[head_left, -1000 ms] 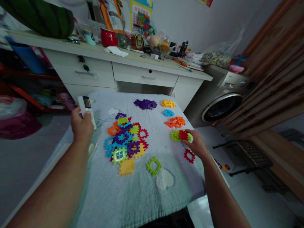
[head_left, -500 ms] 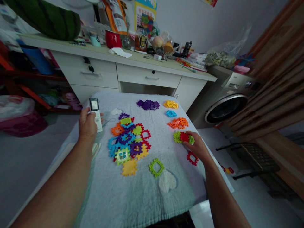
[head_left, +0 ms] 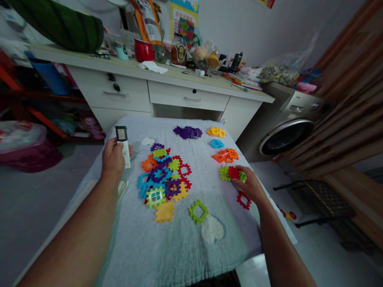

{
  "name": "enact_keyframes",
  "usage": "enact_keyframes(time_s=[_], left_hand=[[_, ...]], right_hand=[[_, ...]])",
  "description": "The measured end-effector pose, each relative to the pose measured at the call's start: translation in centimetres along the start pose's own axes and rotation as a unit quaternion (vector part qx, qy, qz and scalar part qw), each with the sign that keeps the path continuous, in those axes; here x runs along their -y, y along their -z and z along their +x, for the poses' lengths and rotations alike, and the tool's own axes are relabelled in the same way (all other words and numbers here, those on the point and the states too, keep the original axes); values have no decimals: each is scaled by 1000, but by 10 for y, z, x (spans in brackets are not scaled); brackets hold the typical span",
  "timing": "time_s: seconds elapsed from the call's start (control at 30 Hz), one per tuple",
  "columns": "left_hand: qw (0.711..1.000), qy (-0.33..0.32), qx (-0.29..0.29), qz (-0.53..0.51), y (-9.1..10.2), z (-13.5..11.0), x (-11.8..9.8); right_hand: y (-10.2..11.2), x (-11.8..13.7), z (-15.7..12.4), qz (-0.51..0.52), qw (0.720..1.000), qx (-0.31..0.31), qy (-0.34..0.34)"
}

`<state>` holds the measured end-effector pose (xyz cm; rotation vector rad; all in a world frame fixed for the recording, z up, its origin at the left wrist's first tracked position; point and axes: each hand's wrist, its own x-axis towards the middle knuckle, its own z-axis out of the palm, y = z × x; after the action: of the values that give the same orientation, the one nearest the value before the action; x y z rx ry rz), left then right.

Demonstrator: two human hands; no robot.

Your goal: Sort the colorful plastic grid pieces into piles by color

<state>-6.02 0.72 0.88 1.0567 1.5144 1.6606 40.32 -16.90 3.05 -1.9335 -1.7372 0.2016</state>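
My left hand (head_left: 113, 158) is closed around a white remote control (head_left: 123, 148), held upright at the table's left side. At the right side, my right hand (head_left: 249, 184) has its fingers on a red interlocking block (head_left: 233, 172), which lies over green toothed blocks (head_left: 224, 173). A red square frame block (head_left: 244, 200) lies just below that hand. In the middle is a mixed heap of toothed plastic blocks (head_left: 160, 174) in several colours. A green frame block (head_left: 198, 211) and a yellow block (head_left: 164, 212) lie nearer to me.
Purple blocks (head_left: 188, 132), yellow blocks (head_left: 216, 132), blue blocks (head_left: 216, 143) and orange blocks (head_left: 225, 156) form separate piles on the cloth-covered table (head_left: 179, 255). Behind stands a cluttered white cabinet (head_left: 188, 95). A washing machine (head_left: 285, 123) is at the right, a black-framed chair (head_left: 321, 199) below it.
The whole view has shifted very slightly. Both hands keep their grips, and the blocks look unmoved.
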Motion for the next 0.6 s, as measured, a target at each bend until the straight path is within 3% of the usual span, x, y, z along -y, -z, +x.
enact_keyframes(time_s=[0.33, 0.6], left_hand=[[1000, -4, 6, 20, -1, 0, -2], [999, 1, -25, 31, -1, 0, -5]], right_hand=[[-1, -1, -2, 6, 1000, -6, 2], [5, -12, -8, 2, 1000, -14, 19]])
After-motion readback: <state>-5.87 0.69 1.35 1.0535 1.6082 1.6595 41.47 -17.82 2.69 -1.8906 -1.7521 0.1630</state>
